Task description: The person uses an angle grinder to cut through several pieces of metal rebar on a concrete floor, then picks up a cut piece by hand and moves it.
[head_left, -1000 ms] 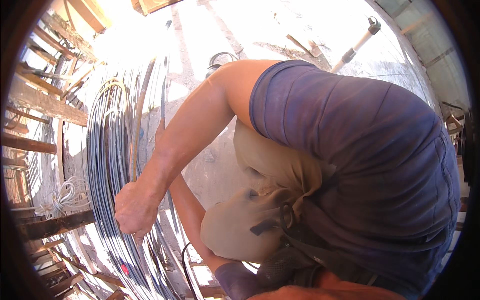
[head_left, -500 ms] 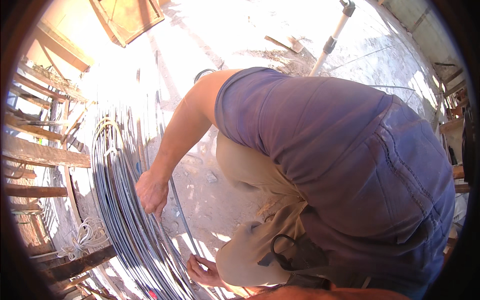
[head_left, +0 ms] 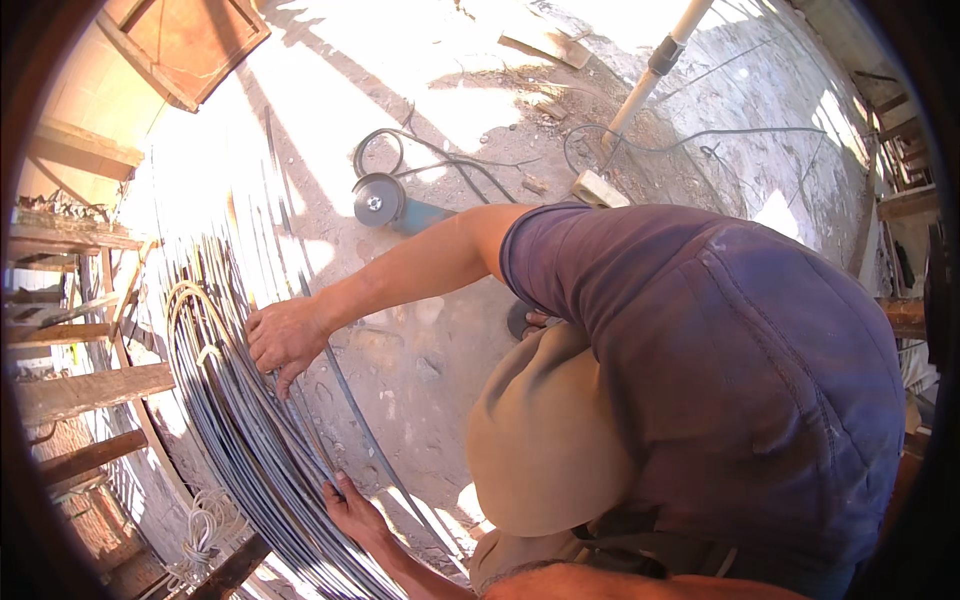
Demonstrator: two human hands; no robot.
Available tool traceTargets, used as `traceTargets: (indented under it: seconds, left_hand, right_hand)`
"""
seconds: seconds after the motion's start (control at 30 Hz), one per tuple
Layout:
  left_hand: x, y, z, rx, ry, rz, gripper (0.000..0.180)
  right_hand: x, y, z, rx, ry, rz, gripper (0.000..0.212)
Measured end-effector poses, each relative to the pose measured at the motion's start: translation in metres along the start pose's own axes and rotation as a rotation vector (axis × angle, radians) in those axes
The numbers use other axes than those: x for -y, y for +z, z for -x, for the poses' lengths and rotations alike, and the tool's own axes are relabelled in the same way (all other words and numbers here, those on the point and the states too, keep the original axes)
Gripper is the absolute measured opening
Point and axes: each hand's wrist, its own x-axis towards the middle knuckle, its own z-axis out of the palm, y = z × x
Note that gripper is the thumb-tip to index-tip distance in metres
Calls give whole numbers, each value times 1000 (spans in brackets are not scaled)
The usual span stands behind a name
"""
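A long bundle of thin grey steel rods (head_left: 235, 430), looped at its far end, lies on the ground at the left. My right hand (head_left: 290, 338) reaches across from the right, back upward, its fingers curled over rods at the bundle's inner edge. Nearer, my left hand (head_left: 358, 515) is turned partly palm up, with thumb and fingers closed on a rod at the same edge. A separate rod (head_left: 360, 410) runs along the ground just right of both hands. Beyond my right forearm lies an angle grinder (head_left: 425, 215) with a round disc, its teal body partly hidden by the arm.
Black cable (head_left: 455, 158) curls past the grinder. My bent khaki knee (head_left: 550, 440) takes up the middle. Wooden slats (head_left: 95, 395) and a white rope coil (head_left: 205, 530) border the left. A pale pole (head_left: 655, 75) and a small block (head_left: 598, 188) are at the far side.
My left hand has moved from the separate rod to the bundle's edge. My right hand has shifted farther up the bundle. The view has shifted, bringing the grinder into sight.
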Motion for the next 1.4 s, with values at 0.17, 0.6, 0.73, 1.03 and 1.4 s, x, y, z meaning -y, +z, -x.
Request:
traceTargets:
  seconds: [0.17,0.6,0.73,1.03,1.4]
  left_hand:
    - [-39,42,-42,159,-77,137,41]
    - [-88,107,-77,-74,43,-182,48]
    - [-81,113,-85,-159,98,-79,51]
    - [-69,134,-87,-35,-34,143,52]
    - [-80,128,-71,-62,33,142,49]
  right_hand:
    - [15,-2,34,-661,1023,155,66]
    - [22,53,49,-972,1561,-1742,60]
    - [27,49,34,-1038,1547,-1786,54]
    - [21,54,46,-1042,1583,-1866,48]
    - [23,46,48,-993,1570,-1848,50]
